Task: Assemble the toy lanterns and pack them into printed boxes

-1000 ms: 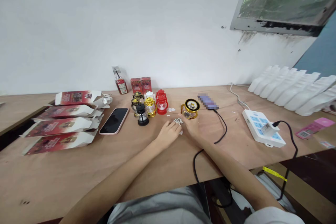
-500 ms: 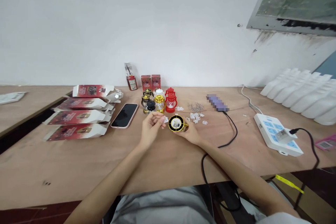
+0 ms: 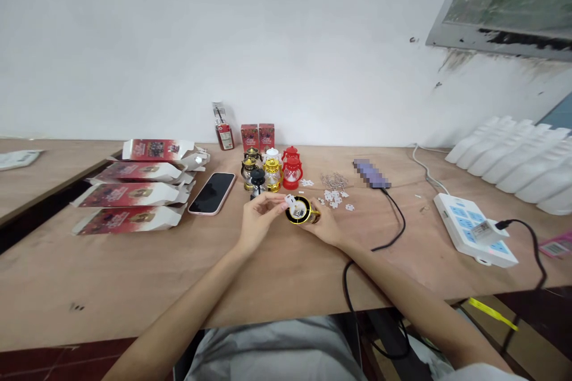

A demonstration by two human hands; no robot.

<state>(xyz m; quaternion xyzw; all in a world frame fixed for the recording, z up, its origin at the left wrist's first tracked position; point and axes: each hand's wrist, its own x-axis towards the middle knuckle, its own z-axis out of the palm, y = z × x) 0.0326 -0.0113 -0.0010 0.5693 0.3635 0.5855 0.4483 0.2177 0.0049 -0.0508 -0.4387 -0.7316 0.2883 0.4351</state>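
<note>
My right hand (image 3: 324, 226) is wrapped round a small gold-and-black lantern (image 3: 315, 214), tipped so that its round base faces me. A white disc with a small metallic part shows inside that base. Between the thumb and fingers of my left hand (image 3: 261, 214) is a small white plastic piece (image 3: 290, 199), at the left rim of the base. Whether it touches the base I cannot tell. Just behind stand several small lanterns: a black one (image 3: 258, 183), a gold one (image 3: 272, 175), a red one (image 3: 292, 174), plus bronze and white ones.
Similar white plastic pieces (image 3: 333, 196) and a heap of small metal bits (image 3: 334, 181) lie right of the lanterns. Flattened red boxes (image 3: 134, 195) and a phone (image 3: 212, 193) are at left. A power strip (image 3: 473, 229), black cable (image 3: 397, 232) and white stacked forms (image 3: 518, 161) occupy the right.
My left hand has moved right, bringing the white plastic piece to the lantern's base. The right hand still holds the lantern in nearly the same place.
</note>
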